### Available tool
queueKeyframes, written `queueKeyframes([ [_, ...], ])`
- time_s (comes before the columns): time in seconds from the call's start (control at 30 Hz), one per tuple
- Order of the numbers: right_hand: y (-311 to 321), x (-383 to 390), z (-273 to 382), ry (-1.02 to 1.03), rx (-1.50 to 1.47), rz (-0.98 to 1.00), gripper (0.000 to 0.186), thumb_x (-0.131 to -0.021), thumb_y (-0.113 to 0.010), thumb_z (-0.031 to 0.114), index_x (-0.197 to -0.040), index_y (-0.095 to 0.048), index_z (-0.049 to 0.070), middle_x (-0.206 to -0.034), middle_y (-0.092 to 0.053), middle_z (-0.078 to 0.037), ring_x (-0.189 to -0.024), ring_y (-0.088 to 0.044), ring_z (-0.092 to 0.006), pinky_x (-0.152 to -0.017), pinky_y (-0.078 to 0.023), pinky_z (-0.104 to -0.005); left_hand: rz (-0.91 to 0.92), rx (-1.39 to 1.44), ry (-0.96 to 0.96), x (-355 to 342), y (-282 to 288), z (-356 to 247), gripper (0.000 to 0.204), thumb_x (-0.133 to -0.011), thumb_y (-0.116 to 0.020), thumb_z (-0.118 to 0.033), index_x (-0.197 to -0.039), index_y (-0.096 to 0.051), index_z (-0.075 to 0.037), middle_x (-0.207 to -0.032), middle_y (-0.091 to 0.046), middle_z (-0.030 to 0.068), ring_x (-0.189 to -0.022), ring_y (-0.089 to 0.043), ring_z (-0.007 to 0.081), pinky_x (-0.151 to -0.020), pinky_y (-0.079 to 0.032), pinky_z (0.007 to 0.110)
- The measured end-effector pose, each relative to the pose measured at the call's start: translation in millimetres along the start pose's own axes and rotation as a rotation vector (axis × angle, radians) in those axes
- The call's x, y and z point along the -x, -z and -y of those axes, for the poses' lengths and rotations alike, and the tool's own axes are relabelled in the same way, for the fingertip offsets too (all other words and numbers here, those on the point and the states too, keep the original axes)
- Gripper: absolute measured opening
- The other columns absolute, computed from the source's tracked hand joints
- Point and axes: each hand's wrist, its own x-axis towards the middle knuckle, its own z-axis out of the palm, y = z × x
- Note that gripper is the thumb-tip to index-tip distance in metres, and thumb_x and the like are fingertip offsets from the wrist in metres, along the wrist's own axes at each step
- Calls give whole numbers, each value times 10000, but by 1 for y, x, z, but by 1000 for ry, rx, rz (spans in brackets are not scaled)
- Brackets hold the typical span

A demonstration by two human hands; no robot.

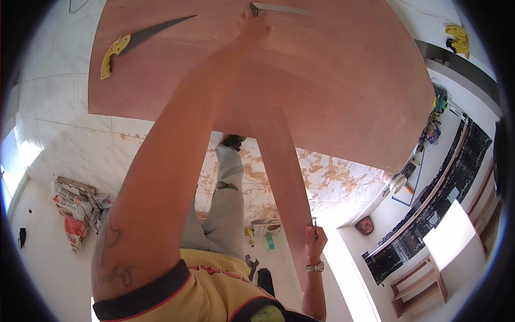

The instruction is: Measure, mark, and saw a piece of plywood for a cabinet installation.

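Left hand [252, 28] on smooth plywood sheet [332, 80]; right hand [315, 240] pinching pencil [315, 224].

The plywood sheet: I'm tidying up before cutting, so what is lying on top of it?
On the plywood sheet lie a yellow-handled saw and a metal square under the left hand. The arm hides part of the sheet.

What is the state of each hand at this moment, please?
Left hand: stretched far out, resting on the plywood sheet beside a metal ruler; grip cannot be told.
Right hand: closed on a pencil at the narrow strip's near end.
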Motion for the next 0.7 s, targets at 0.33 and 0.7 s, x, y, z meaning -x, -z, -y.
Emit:
queueKeyframes([
  [0.33, -103, -121, -11, -60, -185, -110, 408, -1020, -644, 360, -826, -665, 2, -648, -450, 71, -629, -331, -47, -547, -261, -271, -261, 251, 59, 22, 22, 118, 379, -932, -672, -82, -1309, -664, -114, -1360, -557, 168, -1220, -571, 349, -1013, -496, 424],
  [0.7, -193, -263, 61, 459, -105, 45, 370, -975, -688, 355, -894, -700, -6, -696, -611, -47, -607, -511, -136, -564, -410, -326, -20, 894, 609, 313, 232, 361, 507, -899, -701, -227, -1381, -621, -95, -771, -468, -97, -625, -379, 12, -538, -298, 194],
])
